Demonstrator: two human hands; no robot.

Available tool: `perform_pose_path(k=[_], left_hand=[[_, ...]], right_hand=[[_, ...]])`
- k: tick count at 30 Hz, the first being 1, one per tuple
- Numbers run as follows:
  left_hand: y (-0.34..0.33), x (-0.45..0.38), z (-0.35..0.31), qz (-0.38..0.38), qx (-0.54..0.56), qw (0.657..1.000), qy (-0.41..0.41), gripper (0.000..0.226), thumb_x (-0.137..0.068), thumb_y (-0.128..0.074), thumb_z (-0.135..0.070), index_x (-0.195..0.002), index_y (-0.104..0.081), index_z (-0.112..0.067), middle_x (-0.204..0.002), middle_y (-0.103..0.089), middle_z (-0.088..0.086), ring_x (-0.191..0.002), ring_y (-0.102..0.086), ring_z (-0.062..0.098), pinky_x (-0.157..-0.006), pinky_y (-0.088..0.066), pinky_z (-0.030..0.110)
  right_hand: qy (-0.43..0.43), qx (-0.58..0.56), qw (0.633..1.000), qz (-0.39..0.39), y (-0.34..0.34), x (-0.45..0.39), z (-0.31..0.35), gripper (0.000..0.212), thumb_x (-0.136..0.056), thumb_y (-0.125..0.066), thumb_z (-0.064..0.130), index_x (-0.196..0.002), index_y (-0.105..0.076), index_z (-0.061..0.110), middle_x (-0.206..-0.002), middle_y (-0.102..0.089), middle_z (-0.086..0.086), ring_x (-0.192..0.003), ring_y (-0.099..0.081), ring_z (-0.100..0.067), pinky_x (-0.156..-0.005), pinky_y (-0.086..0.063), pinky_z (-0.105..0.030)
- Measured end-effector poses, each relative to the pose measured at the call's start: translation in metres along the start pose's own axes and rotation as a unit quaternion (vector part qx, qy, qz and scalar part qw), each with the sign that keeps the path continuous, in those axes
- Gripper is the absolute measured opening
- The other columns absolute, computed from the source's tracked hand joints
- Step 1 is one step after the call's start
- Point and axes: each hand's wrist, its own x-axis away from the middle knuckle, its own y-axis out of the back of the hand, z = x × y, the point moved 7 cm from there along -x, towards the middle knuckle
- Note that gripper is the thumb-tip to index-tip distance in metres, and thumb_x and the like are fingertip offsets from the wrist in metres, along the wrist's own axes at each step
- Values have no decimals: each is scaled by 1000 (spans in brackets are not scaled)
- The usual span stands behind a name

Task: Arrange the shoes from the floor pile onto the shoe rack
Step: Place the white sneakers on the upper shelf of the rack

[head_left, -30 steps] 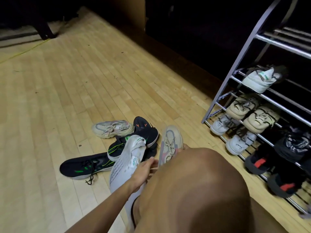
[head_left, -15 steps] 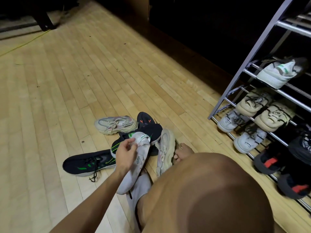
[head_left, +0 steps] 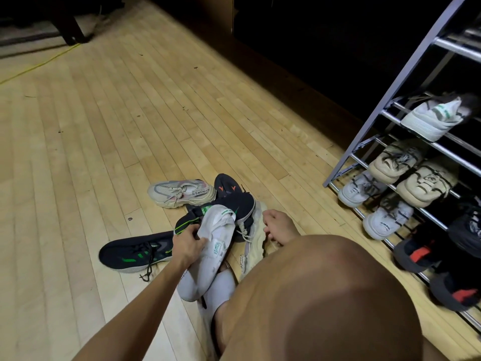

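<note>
Wooden floor [head_left: 109, 131] beside the shoe rack [head_left: 390, 110] bears piled dark sneakers [head_left: 135, 254].

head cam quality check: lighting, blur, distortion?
Head view: light pools on the pale wooden plank floor; the room beyond is black. The grey metal shoe rack sits dim, and its black-and-red shoes smear at the frame's edge. Floorboards bow from the wide lens. The white knit sneaker in the left hand stays readable.
</note>
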Motion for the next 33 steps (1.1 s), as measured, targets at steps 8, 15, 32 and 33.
perform_pose_path(k=[8,15,32,33], left_hand=[[0,3,-9,-29,-13,998,-46,31,-91,-48,-9,-119,-57,-16,-105,-70,6,-92,-64,25,-74,-45,30],[23,12,-66,-35,8,984,-174,34,-92,-44,-9,-119,-64,-15,-106,-72,2,-91,-65,21,-75,-47,30],[35,117,-399,92,-192,819,-532,34,-97,-48,-3,-121,-69,-15,-113,-71,1,-103,-62,13,-76,-38,17],[30,129,-417,91,-214,799,-555,32,-97,-50,-4,-120,-70,-15,-114,-71,0,-102,-62,11,-77,-38,15]], right_hand=[[49,0,999,5,4,21,30,31,-98,-43,34,-96,-66,14,-84,-58,-2,-78,-52,-17,-74,-43,-33],[133,46,990,0,30,48,79,34,-101,-44,36,-126,-64,22,-122,-66,-2,-105,-57,-15,-87,-41,-28],[213,333,914,-92,235,170,167,45,-94,-57,41,-126,-59,8,-109,-62,-6,-98,-58,-24,-78,-43,-36],[213,336,913,-96,244,175,165,41,-93,-58,41,-115,-62,7,-98,-62,-5,-90,-57,-24,-75,-44,-37]])
